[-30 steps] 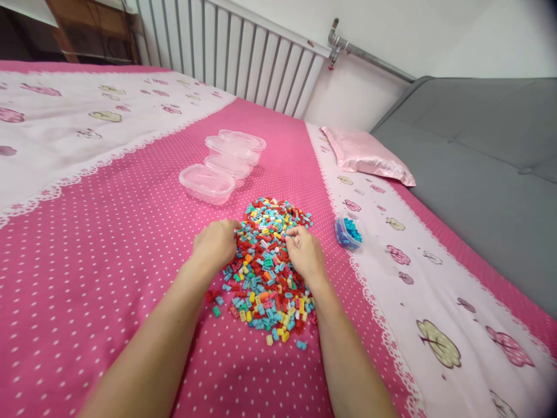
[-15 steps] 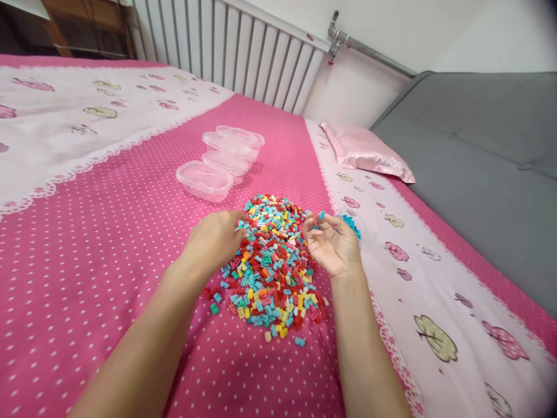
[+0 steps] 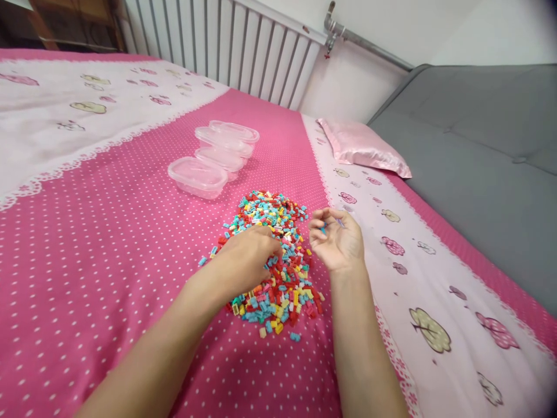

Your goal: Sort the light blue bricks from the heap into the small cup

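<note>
A heap of small coloured toy building bricks [image 3: 282, 296] lies in front of me, mixing red, yellow, light blue, green and pink. My left hand [image 3: 250, 252] reaches over the middle of the heap, palm down, fingers curled into the bricks. Its fingertips are mostly hidden, so whatever they pinch does not show. At the heap's right edge, my right hand [image 3: 337, 241] is turned palm up with its fingers bent in. A blue brick [image 3: 323, 229] shows between those fingers.
Several clear plastic tubs [image 3: 198, 177] stand in a row beyond the heap on the pink dotted bedspread [image 3: 108, 232]. A pink satin pillow [image 3: 365, 148] rests at the back right by the grey headboard [image 3: 474, 128]. A white radiator [image 3: 226, 46] stands behind the bed.
My left hand has moved right and nearer, from the heap's left edge onto its middle. My right hand's fingers have curled in more, and the blue bricks behind it are now hidden.
</note>
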`<state>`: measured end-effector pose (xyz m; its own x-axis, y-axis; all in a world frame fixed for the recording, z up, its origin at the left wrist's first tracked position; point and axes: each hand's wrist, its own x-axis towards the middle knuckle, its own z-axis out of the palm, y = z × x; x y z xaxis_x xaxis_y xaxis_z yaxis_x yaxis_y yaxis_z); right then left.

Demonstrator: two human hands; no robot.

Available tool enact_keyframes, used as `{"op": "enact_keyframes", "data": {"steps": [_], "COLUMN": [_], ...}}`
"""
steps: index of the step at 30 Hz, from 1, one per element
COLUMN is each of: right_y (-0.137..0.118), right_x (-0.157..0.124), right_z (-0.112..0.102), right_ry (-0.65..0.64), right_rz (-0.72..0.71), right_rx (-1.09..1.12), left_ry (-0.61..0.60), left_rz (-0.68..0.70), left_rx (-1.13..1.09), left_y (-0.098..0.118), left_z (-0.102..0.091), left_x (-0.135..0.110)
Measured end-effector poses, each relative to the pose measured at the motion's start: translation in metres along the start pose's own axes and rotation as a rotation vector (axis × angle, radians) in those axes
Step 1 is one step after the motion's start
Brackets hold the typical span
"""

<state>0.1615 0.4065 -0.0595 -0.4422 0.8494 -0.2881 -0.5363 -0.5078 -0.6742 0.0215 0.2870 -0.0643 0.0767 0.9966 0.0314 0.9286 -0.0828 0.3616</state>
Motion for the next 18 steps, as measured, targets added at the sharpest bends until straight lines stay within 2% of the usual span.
{"op": "enact_keyframes", "data": {"steps": [6,12,18], "right_y": [0.000,0.000,0.000], "right_x": [0.000,0.002,0.004], "right_z": [0.000,-0.002,-0.004], "right_ry": [0.009,0.031,0.010], "right_rz": [0.023,0.025,0.042], "right_rx": [0.030,0.034,0.019], "left_ry": [-0.037,0.025,0.124], "left_rz": [-0.035,-0.019,-0.095], "left_rx": [-0.029,-0.062,-0.040], "left_y": [-0.007,-0.007,-0.010], "left_z": [0.003,0.008,0.009], "left_x": [0.006,0.012,0.013]}}
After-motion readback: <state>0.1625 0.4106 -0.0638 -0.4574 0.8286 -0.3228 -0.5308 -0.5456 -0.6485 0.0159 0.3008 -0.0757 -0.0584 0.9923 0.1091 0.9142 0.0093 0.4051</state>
